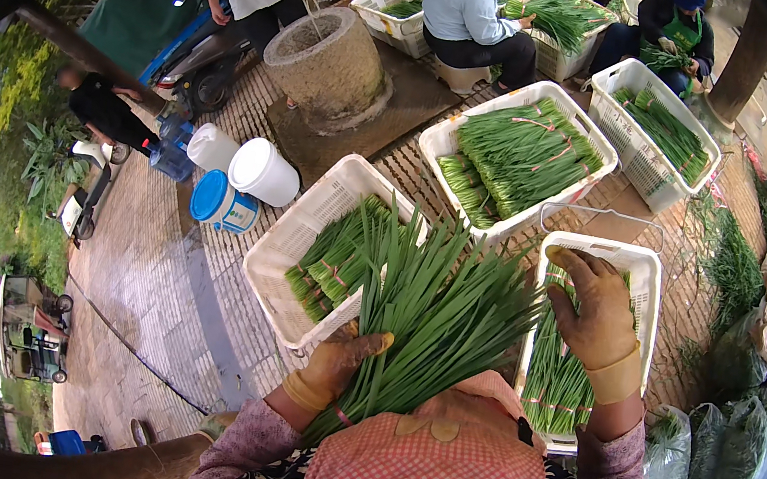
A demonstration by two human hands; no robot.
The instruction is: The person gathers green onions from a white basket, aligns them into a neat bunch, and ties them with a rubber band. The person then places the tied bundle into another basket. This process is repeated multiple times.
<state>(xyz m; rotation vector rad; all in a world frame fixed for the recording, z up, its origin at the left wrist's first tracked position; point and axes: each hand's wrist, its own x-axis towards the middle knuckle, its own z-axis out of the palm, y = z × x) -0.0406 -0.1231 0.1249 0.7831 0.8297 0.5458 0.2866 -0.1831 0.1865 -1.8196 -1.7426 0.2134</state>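
A large loose bunch of garlic chives (447, 306) lies across my lap, its leaves fanned toward the right. My left hand (342, 361), in a stained rubber glove, grips it near a pink band. Gloved as well, my right hand (589, 306) is raised with thumb and fingers apart, and nothing shows between them. Beneath it stands a narrow white plastic crate (649, 274) with banded chive bundles (557, 386) inside; the hand hides part of them. Left of the bunch, another white crate (288, 249) holds more banded bundles (337, 262). My checked apron (435, 457) touches the bunch.
Ahead is a crate (440, 141) full of chives, with another crate (645, 158) beyond it. Lidded buckets (265, 169) stand left, near a stone well (334, 66). Filled plastic bags (666, 466) lie right. Other people (475, 12) work or stand at the back.
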